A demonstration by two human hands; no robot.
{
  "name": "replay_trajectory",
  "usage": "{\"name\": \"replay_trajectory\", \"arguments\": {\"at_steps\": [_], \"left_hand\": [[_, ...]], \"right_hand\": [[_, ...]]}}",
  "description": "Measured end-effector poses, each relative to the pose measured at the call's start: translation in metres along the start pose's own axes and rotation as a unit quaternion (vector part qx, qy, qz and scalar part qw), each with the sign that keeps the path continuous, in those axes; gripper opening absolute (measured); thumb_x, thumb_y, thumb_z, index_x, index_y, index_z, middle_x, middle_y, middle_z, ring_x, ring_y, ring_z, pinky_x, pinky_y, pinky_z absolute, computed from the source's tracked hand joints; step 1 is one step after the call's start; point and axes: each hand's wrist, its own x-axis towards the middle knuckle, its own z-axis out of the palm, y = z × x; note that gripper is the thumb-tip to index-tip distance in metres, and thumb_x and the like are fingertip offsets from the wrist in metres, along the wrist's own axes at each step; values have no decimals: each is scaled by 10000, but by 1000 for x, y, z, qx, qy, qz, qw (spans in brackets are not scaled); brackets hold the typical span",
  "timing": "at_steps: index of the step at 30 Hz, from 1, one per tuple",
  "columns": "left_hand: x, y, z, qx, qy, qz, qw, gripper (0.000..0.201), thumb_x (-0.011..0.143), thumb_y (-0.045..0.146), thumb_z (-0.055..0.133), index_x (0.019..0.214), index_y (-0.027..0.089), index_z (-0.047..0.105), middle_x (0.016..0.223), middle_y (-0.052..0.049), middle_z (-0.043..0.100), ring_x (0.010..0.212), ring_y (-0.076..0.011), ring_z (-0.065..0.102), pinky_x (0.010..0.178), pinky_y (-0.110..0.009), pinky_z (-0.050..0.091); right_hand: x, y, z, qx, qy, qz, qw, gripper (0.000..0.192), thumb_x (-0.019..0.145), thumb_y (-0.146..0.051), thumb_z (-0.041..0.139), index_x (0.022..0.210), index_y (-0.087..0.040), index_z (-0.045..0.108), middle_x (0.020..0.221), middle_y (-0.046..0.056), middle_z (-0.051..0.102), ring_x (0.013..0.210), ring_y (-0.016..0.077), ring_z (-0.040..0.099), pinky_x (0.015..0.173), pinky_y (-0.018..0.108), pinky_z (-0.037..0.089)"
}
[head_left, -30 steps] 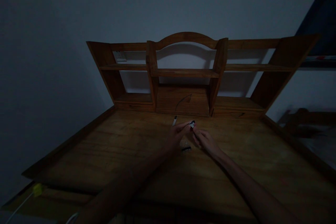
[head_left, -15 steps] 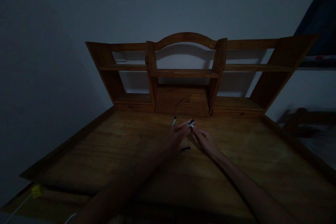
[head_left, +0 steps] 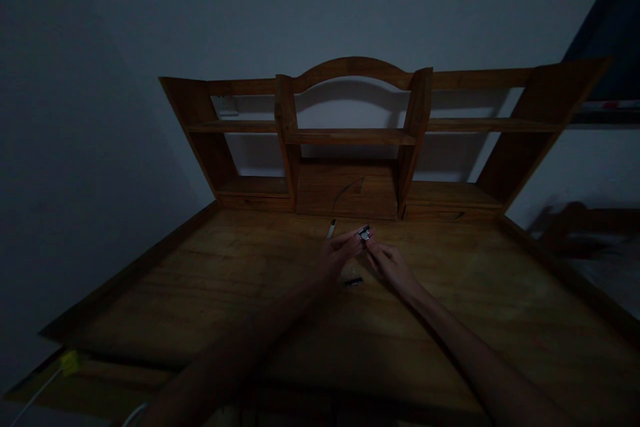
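both hands, the left hand (head_left: 336,255) and right hand (head_left: 391,265), have edged slightly farther up the desk (head_left: 200,293).

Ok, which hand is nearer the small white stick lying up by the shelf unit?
Left. The left hand sits just below the white stick, fingertips close beside it; the right hand is farther off to the stick's right, past the small shiny piece.
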Motion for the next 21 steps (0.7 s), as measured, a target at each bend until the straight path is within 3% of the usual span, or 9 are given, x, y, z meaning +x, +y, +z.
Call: {"name": "replay_trajectory", "arguments": {"at_steps": [7, 21], "left_hand": [[-1, 0, -1, 34, -1, 4, 999, 415, 795, 401, 643, 1138, 167, 647, 1198, -124, 614, 1171, -304, 523, 1046, -462, 349], [-6, 9, 2, 77, -33, 5, 996, 424, 840, 414, 580, 1178, 161, 621, 1247, -111, 582, 1202, -293, 497, 1066, -445, 325]], "right_hand": [[-1, 0, 0, 6, -2, -4, 1000, 514, 888, -555, 394, 545, -174, 426, 500, -39, 360, 462, 87, 322, 450, 236, 217], [-6, 3, 2, 85, -45, 67, 993, 497, 873, -594, 393, 592, -186, 434, 442, -61, 360, 368, 73, 305, 366, 205, 192]]}}
